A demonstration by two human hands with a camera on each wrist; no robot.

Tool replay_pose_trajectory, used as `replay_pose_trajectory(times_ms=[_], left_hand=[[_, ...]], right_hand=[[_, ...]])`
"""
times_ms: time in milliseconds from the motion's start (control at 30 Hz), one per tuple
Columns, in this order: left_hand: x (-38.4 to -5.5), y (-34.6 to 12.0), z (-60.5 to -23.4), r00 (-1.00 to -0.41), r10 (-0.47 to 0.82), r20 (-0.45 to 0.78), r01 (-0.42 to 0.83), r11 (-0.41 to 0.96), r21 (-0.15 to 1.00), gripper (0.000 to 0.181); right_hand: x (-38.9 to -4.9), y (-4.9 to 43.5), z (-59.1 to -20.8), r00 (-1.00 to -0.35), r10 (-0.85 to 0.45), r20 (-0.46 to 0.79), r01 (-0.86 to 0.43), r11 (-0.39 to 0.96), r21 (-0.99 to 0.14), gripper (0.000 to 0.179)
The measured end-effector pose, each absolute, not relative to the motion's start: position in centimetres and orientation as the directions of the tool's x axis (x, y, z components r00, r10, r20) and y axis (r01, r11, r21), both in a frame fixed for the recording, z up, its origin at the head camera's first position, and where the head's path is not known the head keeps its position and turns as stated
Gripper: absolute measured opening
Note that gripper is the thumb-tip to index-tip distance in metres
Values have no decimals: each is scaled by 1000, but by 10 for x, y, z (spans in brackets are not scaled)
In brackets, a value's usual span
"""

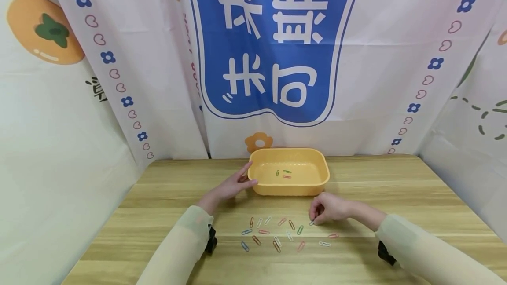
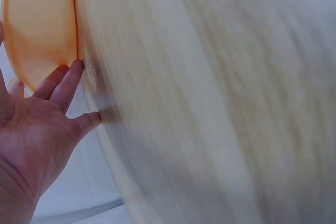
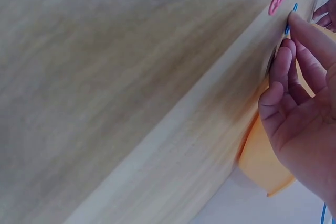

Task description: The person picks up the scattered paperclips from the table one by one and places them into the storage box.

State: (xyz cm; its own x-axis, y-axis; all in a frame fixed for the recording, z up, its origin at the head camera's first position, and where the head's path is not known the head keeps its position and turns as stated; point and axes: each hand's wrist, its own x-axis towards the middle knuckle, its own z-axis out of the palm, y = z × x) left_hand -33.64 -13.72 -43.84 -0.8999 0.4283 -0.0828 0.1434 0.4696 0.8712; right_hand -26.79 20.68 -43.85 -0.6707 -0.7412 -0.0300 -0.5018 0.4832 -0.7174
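A yellow plastic basin (image 1: 291, 190) stands at the back of the table, with two green paper clips and one pink paper clip (image 1: 287, 177) lying in it. My left hand (image 1: 233, 185) touches the left end of the basin, its fingers spread and fairly straight; the left wrist view shows fingertips (image 2: 77, 65) against the outer wall. In front of the basin's right corner, my right hand (image 1: 330, 208) pinches a blue paper clip (image 1: 311, 223) between thumb and finger at the tabletop. The same blue clip (image 3: 295, 8) shows partly behind the fingertips in the right wrist view.
Several loose paper clips in red, white, blue, pink, brown and green are scattered before the basin, among them a green clip (image 1: 300, 230) and a pink clip (image 1: 333, 235) near my right hand. A printed curtain (image 1: 368, 100) hangs behind the wooden table (image 1: 158, 197).
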Motion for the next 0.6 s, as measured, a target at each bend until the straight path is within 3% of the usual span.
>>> replay_pose_trajectory(times_ms=[400,600], left_hand=[[-336,-137,-440,-906,413,-93,133,486,864,81],[-336,-137,-439,-906,412,-97,125,479,869,90]], right_hand=[[-265,206,-439,-668,-742,-62,-487,499,-717,13],[-263,207,-437,-665,-745,-53,-476,477,-739,14]])
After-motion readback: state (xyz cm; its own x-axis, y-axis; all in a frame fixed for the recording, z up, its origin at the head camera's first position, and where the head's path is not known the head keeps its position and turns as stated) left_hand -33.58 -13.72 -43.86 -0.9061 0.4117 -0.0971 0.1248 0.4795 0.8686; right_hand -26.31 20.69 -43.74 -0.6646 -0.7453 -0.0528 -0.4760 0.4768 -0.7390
